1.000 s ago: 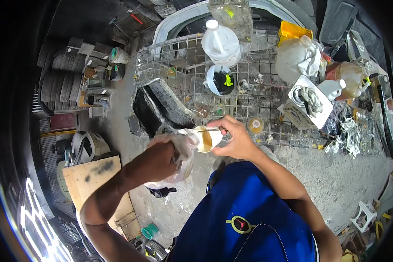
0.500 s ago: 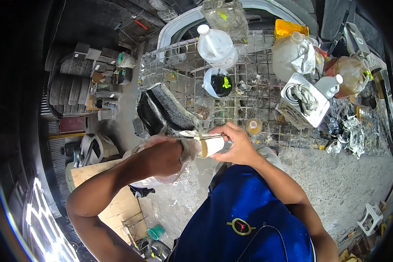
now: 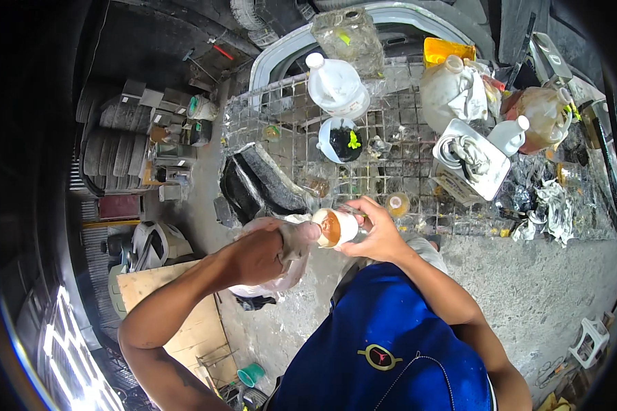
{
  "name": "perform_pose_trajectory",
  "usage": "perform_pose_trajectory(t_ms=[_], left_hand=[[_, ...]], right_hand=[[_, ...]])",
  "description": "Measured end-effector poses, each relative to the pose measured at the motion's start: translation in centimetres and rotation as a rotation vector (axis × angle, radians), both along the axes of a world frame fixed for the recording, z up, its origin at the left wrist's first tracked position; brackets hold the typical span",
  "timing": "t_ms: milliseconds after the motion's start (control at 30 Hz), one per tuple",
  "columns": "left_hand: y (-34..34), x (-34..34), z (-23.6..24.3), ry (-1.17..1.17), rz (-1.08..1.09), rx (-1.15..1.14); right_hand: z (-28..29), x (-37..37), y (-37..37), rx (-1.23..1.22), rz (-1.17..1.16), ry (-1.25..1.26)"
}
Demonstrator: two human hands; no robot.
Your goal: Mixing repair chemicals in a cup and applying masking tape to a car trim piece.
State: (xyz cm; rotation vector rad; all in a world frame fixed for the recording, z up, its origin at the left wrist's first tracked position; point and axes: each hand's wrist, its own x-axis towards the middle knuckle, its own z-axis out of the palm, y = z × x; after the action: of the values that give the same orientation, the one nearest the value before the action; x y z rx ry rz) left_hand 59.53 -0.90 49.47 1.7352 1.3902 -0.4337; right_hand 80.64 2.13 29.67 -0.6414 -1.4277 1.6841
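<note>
My right hand [image 3: 375, 231] is wrapped around a white cup [image 3: 347, 226], tilted so that its amber-brown inside shows. Against the cup's rim is my left hand [image 3: 296, 241], covered in a thin whitish glove. Its fingers look curled, and what they hold, if anything, is hidden. A pale scrap [image 3: 297, 218] shows just beyond that hand. On the mesh-topped table [image 3: 406, 175] past the hands lies a black carbon-weave part [image 3: 271, 179]. Farther off stands a pale blue tub [image 3: 329, 142] with dark contents and a bright yellow-green piece.
A clear jug [image 3: 337, 85] stands behind the tub. To the right are a rag-draped jug [image 3: 445, 96], a metal tray [image 3: 497, 161] with a coiled cloth, and crumpled plastic [image 3: 554, 209]. A small amber cup [image 3: 397, 204] sits near the table's front edge. A plywood sheet [image 3: 178, 308] leans lower left.
The cup has turned, so its amber-brown inside now shows instead of its pale side. A thin stick seen across the cup no longer shows. Both hands stay close together.
</note>
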Motion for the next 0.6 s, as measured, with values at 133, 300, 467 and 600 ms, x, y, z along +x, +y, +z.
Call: perform_pose_trajectory(t_ms=[133, 300, 467, 600], left_hand=[[-0.3, 0.2, 1.0, -0.156, -0.017, 0.228], [-1.0, -2.6, 2.5, -0.096, 0.239, 0.281], [0.7, -7.3, 2.1, -0.335, 0.435, 0.428], [4.1, -11.0, -0.4, -0.372, 0.652, 0.5]], right_hand=[[0.1, -0.8, 0.0, -0.149, -0.017, 0.219], [0.9, -0.8, 0.0, -0.123, -0.031, 0.251], [1.9, 1.0, -0.3, -0.225, -0.147, 0.299], [2.4, 3.3, -0.4, -0.167, -0.259, 0.18]])
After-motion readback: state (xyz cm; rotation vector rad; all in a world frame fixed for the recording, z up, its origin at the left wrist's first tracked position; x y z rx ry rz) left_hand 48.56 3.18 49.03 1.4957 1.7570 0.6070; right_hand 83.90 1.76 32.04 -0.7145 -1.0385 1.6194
